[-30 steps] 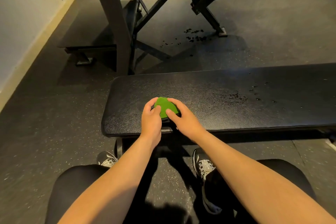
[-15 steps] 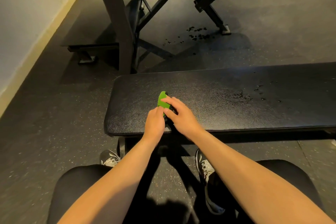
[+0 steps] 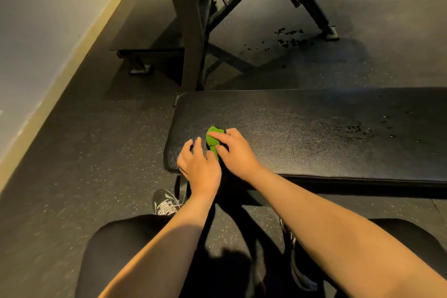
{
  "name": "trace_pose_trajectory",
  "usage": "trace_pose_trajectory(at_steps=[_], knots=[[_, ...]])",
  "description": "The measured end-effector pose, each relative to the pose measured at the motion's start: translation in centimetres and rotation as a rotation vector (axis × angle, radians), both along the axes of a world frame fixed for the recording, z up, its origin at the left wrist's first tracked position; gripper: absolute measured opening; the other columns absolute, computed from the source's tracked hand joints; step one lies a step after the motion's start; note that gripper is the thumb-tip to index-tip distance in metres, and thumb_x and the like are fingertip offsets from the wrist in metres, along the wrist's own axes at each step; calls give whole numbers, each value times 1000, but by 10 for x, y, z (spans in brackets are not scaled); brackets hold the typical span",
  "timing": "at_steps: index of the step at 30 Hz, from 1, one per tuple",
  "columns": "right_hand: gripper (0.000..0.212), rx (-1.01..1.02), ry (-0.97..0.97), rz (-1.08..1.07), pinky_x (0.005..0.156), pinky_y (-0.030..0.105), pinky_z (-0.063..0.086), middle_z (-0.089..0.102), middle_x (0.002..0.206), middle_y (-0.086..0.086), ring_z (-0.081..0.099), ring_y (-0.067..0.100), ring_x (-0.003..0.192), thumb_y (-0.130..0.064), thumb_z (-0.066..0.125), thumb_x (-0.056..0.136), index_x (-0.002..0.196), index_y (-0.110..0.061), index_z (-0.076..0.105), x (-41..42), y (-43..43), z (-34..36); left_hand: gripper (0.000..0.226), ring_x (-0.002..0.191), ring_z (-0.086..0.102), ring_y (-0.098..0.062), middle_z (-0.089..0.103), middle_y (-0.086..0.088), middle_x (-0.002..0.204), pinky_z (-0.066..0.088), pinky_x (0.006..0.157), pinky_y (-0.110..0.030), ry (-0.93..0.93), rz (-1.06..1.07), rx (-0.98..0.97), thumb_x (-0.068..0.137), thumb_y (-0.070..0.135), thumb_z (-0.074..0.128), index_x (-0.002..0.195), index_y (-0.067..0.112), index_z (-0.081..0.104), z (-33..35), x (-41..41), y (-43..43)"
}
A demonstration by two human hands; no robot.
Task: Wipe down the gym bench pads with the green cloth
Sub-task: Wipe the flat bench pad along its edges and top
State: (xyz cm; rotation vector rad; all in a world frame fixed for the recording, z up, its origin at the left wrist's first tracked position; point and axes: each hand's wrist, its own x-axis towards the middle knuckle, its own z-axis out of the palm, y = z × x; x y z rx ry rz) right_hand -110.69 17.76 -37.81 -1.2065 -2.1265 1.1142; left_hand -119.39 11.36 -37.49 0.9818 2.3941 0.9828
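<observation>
Green cloth [image 3: 212, 140] on bench pad [image 3: 314, 128], apparently pinched under right hand [image 3: 235, 152]

Item one, green cloth [image 3: 212, 141]: I see a small, bright green rag, crumpled into a narrow strip. It lies on the near left part of the pad, partly covered by the right hand [image 3: 235, 152], whose finger and thumb pinch it.

Item two, bench pad [image 3: 302, 118]: long, flat, black, with a grained surface. It runs left to right across my view. Dark specks [image 3: 353, 129] and a smeared patch mark its right half.
</observation>
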Motion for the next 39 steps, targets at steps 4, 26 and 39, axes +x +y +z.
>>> trace_pose_trajectory(at_steps=[4, 26, 39], knots=[[40, 243, -338, 174, 90, 38, 27, 47, 127, 2, 42, 25, 111, -37, 46, 102, 141, -43, 49, -17, -4, -9, 50, 144, 18, -22, 31, -5, 159, 13, 118, -31, 14, -35, -89, 99, 16, 40, 149, 15, 42, -15, -15, -2], [50, 268, -430, -94, 100, 44, 35, 43, 139, 10, 41, 34, 119, -17, 53, 93, 140, -33, 52, 38, 59, 2, 58, 146, 16, -25, 17, 2, 165, 10, 114, -50, 421, -289, -296, 100, 32, 45, 156, 28, 29, -22, 15, 4], [59, 198, -665, -375, 95, 44, 32, 34, 146, 8, 37, 35, 121, -15, 53, 92, 146, -34, 41, 150, 68, -1, 52, 130, 36, -24, 40, 4, 156, 15, 103, -44, 556, -706, -168, 98, 49, 36, 147, 34, 45, -26, 82, 14]])
